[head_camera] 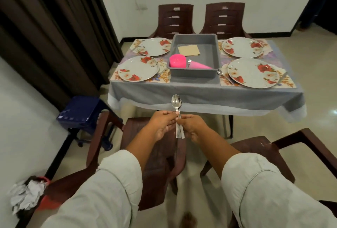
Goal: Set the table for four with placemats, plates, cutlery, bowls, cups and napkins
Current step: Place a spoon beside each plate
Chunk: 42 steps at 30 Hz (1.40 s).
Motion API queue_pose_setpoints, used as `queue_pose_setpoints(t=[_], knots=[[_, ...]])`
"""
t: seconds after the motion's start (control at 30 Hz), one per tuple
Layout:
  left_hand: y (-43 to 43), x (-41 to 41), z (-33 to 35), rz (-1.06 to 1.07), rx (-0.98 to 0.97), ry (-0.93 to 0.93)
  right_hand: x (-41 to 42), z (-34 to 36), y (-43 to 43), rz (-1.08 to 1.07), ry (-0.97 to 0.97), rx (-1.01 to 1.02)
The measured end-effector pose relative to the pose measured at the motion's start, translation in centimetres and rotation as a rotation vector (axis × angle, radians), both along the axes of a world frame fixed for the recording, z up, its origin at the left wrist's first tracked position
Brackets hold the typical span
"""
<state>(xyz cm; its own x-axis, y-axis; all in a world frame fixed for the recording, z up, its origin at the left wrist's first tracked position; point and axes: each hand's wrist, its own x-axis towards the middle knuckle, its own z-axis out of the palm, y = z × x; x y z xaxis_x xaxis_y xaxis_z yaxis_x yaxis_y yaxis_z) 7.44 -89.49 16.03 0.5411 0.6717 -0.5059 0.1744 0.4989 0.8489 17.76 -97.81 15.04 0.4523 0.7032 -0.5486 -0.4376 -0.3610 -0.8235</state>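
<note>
Spoons (176,107) are pinched by left hand (162,125) and right hand (194,127), cutlery step underway, one likely to be laid by a plate (138,69).

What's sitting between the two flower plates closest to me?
The grey tub with pink cups sits between the left plate and right plate, plus a spoon beside the right one. The head view shows it.

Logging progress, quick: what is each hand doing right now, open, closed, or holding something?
Left hand: pinching the handles of the spoons.
Right hand: gripping the same spoons, lower on the handles.
</note>
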Motion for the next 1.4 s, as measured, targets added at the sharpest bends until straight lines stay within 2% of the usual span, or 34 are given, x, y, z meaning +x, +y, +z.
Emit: queue_pose_setpoints(t=[0.27, 0.5, 0.73, 0.97, 1.13, 1.4], knots=[[-1.0, -9.5, 1.6, 0.123, 0.091, 0.094, -9.2, -0.2, 0.5, 0.045, 0.054, 0.077], [1.7, -17.7, 2.3, 0.213, 0.110, 0.090, -17.0, 0.8, 3.5, 0.088, 0.022, 0.092], [9.3, -27.0, 1.4, 0.281, 0.066, 0.067, -26.5, 0.6, 10.3, 0.056, -0.040, 0.081], [19.5, -38.0, -1.0, 0.308, 0.017, 0.085, -36.7, -1.6, 19.0, -0.091, 0.009, 0.007], [22.9, -41.0, -1.1, 0.220, -0.038, 0.024, -39.8, -1.6, 23.1, -0.129, 0.025, 0.015], [28.3, -38.7, -2.5, 0.134, -0.034, -0.027, -37.3, -3.3, 28.0, -0.194, 0.005, 0.011]])
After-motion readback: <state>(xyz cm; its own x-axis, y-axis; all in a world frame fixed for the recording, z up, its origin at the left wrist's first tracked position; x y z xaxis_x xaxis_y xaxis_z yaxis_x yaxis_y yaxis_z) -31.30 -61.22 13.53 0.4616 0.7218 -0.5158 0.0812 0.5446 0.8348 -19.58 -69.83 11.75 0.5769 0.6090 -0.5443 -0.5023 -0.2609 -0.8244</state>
